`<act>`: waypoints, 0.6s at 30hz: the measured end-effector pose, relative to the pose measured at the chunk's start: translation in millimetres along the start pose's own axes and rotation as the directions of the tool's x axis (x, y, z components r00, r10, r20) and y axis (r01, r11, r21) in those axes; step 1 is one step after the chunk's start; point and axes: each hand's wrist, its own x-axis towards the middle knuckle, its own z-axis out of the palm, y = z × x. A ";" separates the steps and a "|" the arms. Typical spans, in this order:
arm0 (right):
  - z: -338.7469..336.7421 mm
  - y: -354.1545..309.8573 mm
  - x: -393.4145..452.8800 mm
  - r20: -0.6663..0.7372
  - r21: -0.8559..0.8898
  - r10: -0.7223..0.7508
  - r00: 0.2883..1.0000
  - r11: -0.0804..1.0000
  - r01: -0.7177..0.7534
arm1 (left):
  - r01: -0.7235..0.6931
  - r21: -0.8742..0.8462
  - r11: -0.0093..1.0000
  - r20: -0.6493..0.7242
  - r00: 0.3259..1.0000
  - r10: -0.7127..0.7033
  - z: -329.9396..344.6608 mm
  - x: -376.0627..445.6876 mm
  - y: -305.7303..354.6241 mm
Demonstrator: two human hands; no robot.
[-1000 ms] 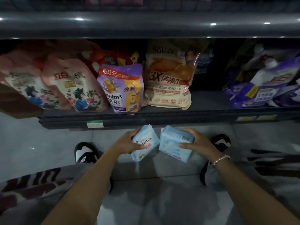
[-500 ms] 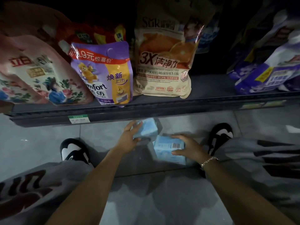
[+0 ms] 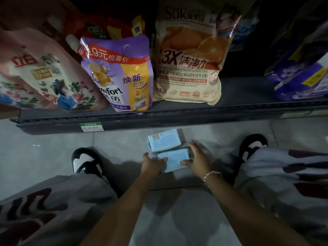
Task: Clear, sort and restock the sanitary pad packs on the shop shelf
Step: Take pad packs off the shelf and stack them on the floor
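Blue pack (image 3: 174, 161) seemingly gripped two-handed.

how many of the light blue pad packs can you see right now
2. One pad pack lies on the floor tiles just below the shelf edge. The nearer pack sits right behind it between the left hand and right hand. Others may be out of view.
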 end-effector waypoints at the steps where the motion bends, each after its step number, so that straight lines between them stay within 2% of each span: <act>1: 1.3 0.4 3.0 -0.019 0.023 0.038 0.999 0.999 -0.038 | -0.012 -0.023 1.000 0.013 1.000 0.012 -1.4 2.3 -0.7; 5: 7.0 -7.0 15.6 0.003 0.115 0.120 0.993 0.986 -0.120 | -0.118 -0.035 0.992 0.079 0.990 0.121 -4.0 6.5 6.6; 9: 14.8 -19.2 24.0 0.020 0.178 0.089 0.996 0.980 -0.091 | -0.295 0.145 0.944 0.088 0.954 0.285 -10.7 11.0 17.9; 13: 16.0 -20.2 29.3 0.004 0.218 0.100 0.995 0.971 -0.099 | -0.338 0.187 0.922 0.198 0.933 0.302 -16.7 16.7 21.2; 18: 8.9 -21.9 25.8 -0.001 0.181 0.112 0.994 0.977 -0.110 | -0.320 0.240 0.916 0.181 0.942 0.282 -18.9 10.9 30.3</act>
